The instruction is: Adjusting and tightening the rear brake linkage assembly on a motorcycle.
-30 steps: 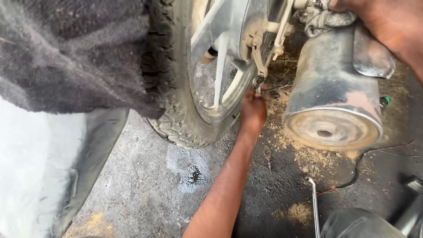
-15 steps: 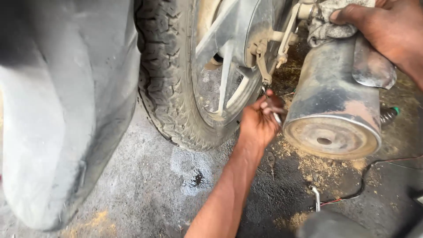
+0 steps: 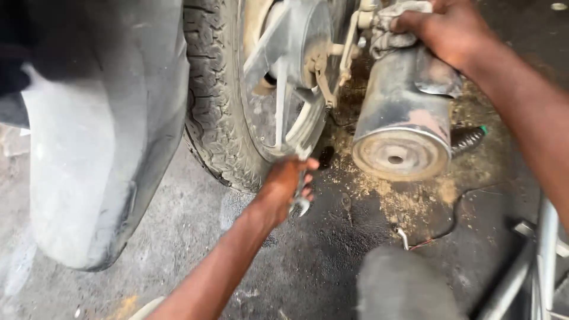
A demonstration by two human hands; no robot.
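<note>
Fender: a big grey mudguard (image 3: 101, 142), dusty and blurred, well to the left of both hands and beside the tyre.
Rear wheel: a motorcycle wheel with a knobbly black tyre (image 3: 214, 112) and a pale alloy rim (image 3: 290, 112); its lower edge is just above the left hand.
Exhaust muffler: a dull metal silencer (image 3: 403, 118) with a round end cap facing the camera, directly below the right hand and to the right of the left hand.
Floor: dark, oily concrete floor (image 3: 332, 249) under both hands, with sawdust (image 3: 415, 198) strewn beneath the muffler.
Right hand: the right hand (image 3: 441, 29) is curled over the fittings at the top of the muffler, fingers bent and pressed onto the metal; whether it grips a separate part I cannot tell.
Left hand: the left hand (image 3: 287, 186) is closed about a small metal tool, fingers wrapped round its shank.
Tool: a slim steel wrench-like tool (image 3: 301, 204), its bright end poking out below the left hand's fingers, near the bottom of the rim.
Wire: a thin dark wire (image 3: 456, 219) lies on the floor, right of the left hand.
</note>
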